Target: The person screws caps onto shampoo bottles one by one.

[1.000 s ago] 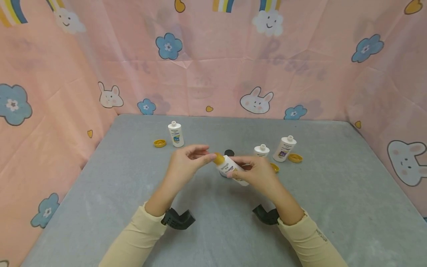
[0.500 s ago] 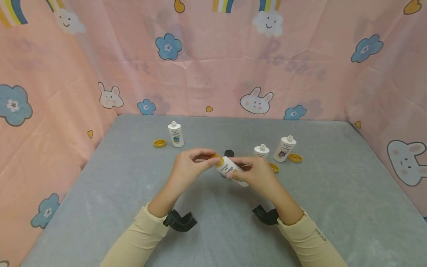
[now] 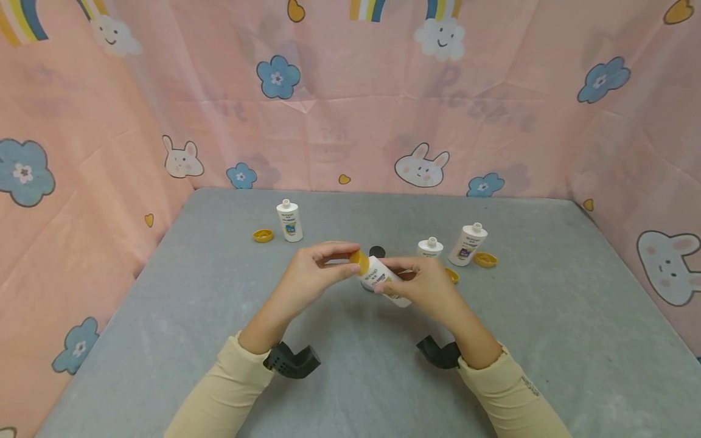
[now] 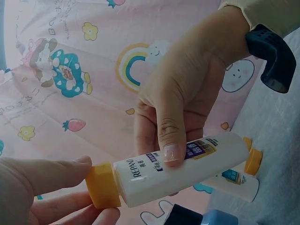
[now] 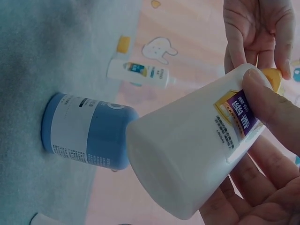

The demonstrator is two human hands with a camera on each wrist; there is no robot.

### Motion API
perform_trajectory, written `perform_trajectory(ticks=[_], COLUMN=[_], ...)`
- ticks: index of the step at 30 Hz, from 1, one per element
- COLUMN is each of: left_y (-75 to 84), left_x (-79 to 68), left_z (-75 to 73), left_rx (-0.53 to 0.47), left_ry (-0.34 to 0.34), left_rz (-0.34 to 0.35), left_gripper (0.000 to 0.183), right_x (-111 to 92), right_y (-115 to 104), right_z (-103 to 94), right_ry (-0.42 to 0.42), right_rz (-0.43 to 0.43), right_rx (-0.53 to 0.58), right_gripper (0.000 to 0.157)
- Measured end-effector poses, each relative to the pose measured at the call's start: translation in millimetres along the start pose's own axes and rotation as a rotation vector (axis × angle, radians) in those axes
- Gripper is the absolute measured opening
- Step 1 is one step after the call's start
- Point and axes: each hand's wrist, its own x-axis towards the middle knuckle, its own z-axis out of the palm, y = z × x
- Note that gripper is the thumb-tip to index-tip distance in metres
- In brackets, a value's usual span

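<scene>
My right hand (image 3: 429, 285) grips a white plastic bottle (image 4: 180, 164) by its body, tilted with its top toward the left. On the bottle's neck sits a yellow cap (image 4: 103, 185), which my left hand (image 3: 312, 274) pinches between thumb and fingers. The right wrist view shows the bottle's base (image 5: 164, 178) and a purple-and-yellow label (image 5: 236, 112) close up, with the left fingers (image 5: 260, 37) beyond. Behind the held bottle stands a blue bottle (image 5: 89, 131), mostly hidden in the head view except for its black cap (image 3: 376, 251).
An uncapped white bottle (image 3: 289, 221) stands at the back left beside a yellow cap (image 3: 263, 235). To the right stand two more uncapped bottles, one nearer (image 3: 429, 247) and one farther right (image 3: 468, 244), with yellow caps (image 3: 485, 260) close by. A pink printed cloth (image 3: 339, 121) hangs around the grey table (image 3: 350, 389).
My left hand has moved slightly right and its fingers have closed on the yellow cap, shifting their hold around it. The right hand and the bottle stay nearly in place.
</scene>
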Motion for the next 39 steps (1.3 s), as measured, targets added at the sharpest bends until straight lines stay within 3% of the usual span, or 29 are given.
perform_trajectory(ticks=[6,11,21,29,35,39], left_y=[-0.2,-0.8,-1.5,-0.2,0.5,0.3], left_x=[0.8,1.7,1.3,-0.5,-1.4,-0.6], left_z=[0.3,2.6,4.0,1.4,0.1,-0.2], left_rx=[-0.043,-0.013,0.008,0.003,0.000,-0.012], left_ry=[0.013,0.048,0.027,-0.028,-0.050,-0.019], left_rz=[-0.040,-0.059,-0.030,0.055,0.057,0.024], left_gripper=[0.051,0.045,0.038,0.041,0.044,0.046], right_x=[0.0,0.3,-0.6,-1.4,-1.2,-1.2], right_y=[0.3,-0.7,-1.8,-1.6,-1.5,-1.8], right_z=[-1.1,-1.2,-1.4,-1.9,-1.9,-2.0], right_ry=[0.003,0.003,0.000,-0.007,-0.008,-0.010], right_rz=[0.015,0.020,0.020,0.005,-0.001,0.005], right_rx=[0.005,-0.004,-0.010,-0.009,-0.008,-0.003], right_gripper=[0.045,0.044,0.042,0.043,0.043,0.043])
